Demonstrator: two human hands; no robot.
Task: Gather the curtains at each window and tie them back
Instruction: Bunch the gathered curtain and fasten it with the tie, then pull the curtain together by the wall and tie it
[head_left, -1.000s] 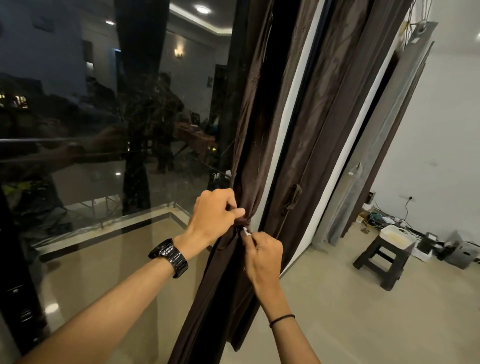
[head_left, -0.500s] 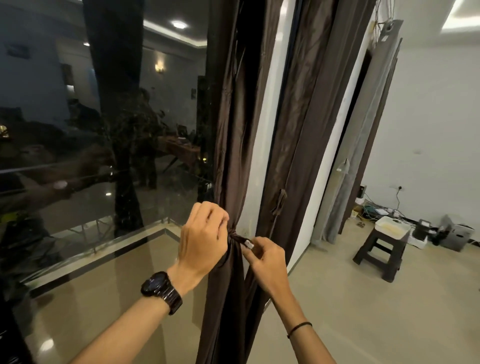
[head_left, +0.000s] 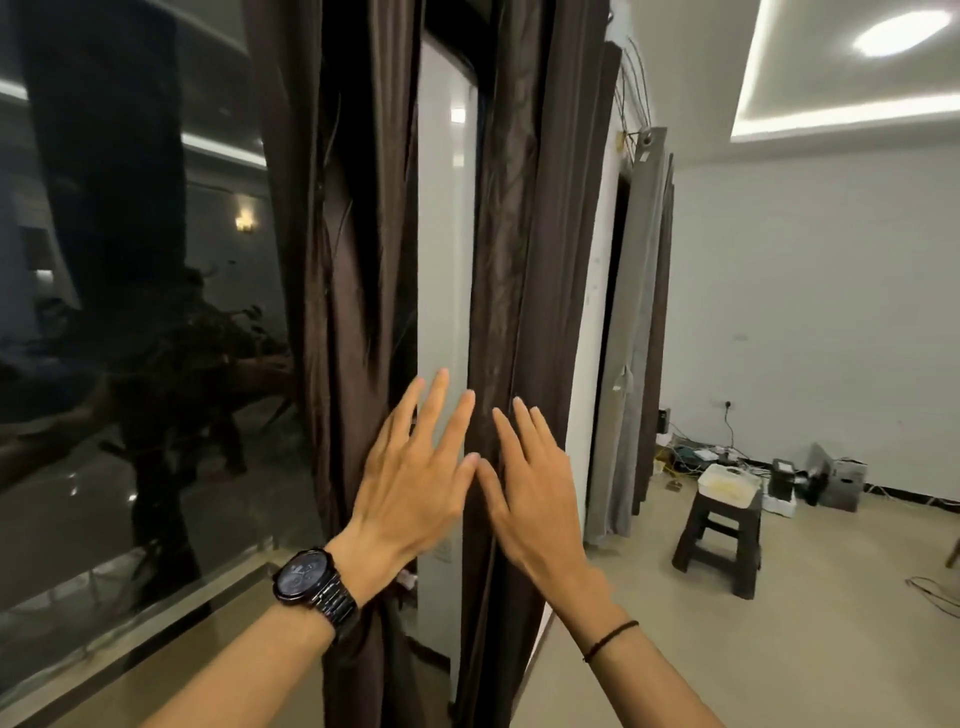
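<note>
Brown, gathered into narrow hanging bundles beside the dark window (head_left: 130, 312), the left curtain (head_left: 358, 260) and right curtain (head_left: 519, 234) flank a white frame, with the left hand (head_left: 410, 483) and right hand (head_left: 535, 493) raised before them, fingers spread straight and holding nothing, and a stool (head_left: 719, 535) well apart on the right.

The room was lit evenly by a round ceiling light (head_left: 901, 32) and a cove strip (head_left: 841, 111) at the far right, both overexposed. The dark window glass (head_left: 130, 312) on the left mirrored lamps. The left hand (head_left: 410, 483) and the right hand (head_left: 535, 488) were slightly blurred. Straight lines bent near the edges.
</note>
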